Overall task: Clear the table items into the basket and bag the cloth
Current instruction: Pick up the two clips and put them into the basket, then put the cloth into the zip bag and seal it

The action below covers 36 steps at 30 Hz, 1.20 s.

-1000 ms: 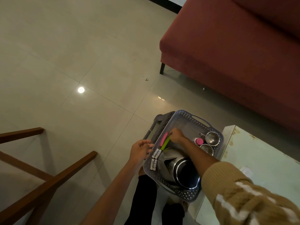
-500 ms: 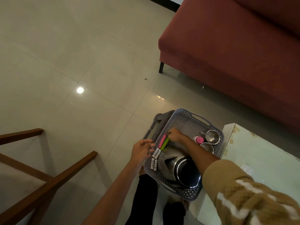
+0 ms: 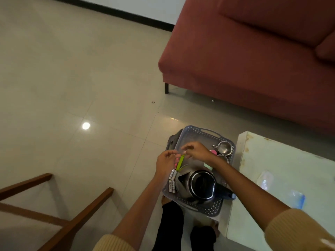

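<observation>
Both hands hovered over the basket point(image 3: 200, 131) beside the table point(image 3: 282, 171).
Left hand point(image 3: 165, 164) and right hand point(image 3: 197, 152) nearly touched above a green marker point(image 3: 180, 163); blur hid any grip. Kettle point(image 3: 198, 186), batteries point(image 3: 172, 180) and cups point(image 3: 224, 147) lay inside.

light: dim, warm, indoor | glare: one round lamp reflection point(image 3: 86, 125) on glossy floor point(image 3: 54, 78) | blur: fingers point(image 3: 188, 146) smeared by motion | edges: wide-angle bending, soft corners | shadows: faint, diffuse
</observation>
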Motion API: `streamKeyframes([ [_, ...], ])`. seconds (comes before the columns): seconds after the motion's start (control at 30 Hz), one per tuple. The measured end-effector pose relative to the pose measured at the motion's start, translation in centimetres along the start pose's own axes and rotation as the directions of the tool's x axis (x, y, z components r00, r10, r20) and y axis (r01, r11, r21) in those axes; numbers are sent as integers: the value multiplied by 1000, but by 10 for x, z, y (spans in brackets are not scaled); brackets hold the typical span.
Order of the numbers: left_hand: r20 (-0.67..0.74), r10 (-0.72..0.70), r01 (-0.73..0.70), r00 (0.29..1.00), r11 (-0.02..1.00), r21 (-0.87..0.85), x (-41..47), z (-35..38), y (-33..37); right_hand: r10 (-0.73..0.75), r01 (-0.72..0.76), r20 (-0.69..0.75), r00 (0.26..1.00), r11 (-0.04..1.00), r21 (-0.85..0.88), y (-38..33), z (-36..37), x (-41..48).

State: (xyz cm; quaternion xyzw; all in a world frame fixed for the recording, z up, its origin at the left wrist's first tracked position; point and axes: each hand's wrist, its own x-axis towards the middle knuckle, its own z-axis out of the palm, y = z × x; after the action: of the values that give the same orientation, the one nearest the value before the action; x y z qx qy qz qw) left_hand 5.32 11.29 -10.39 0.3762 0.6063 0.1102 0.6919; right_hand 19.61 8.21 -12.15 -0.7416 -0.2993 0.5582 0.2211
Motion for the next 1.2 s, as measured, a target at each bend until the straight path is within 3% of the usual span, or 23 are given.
streamKeyframes([
  [0.1,44,74,-78,996,992,98,-7,23,10,-35,55,-71,997,952,302,-5,-22,-47],
  [0.23,133,160,-177,978,975,131,-26,64,20,2,138,-211,977,751,646,12,-57,-106],
  [0.43,359,366,-483,859,812,328,-60,137,12,102,255,-358,928,526,811,84,-97,-177],
  [0.57,506,344,-549,791,763,341,-94,188,-8,220,255,-370,903,419,872,151,-109,-214],
  [0.67,547,298,-555,782,733,394,-111,220,-38,343,180,-343,874,426,887,205,-110,-233],
  [0.83,555,150,-526,818,586,617,-140,266,-101,512,-20,-247,823,459,888,296,-106,-262],
  [1.07,521,21,-442,854,559,702,-150,319,-179,660,-153,-233,714,471,869,412,-110,-257],
  [1.2,476,-1,-396,880,553,733,-149,336,-213,659,-310,-303,689,645,698,457,-115,-232],
])
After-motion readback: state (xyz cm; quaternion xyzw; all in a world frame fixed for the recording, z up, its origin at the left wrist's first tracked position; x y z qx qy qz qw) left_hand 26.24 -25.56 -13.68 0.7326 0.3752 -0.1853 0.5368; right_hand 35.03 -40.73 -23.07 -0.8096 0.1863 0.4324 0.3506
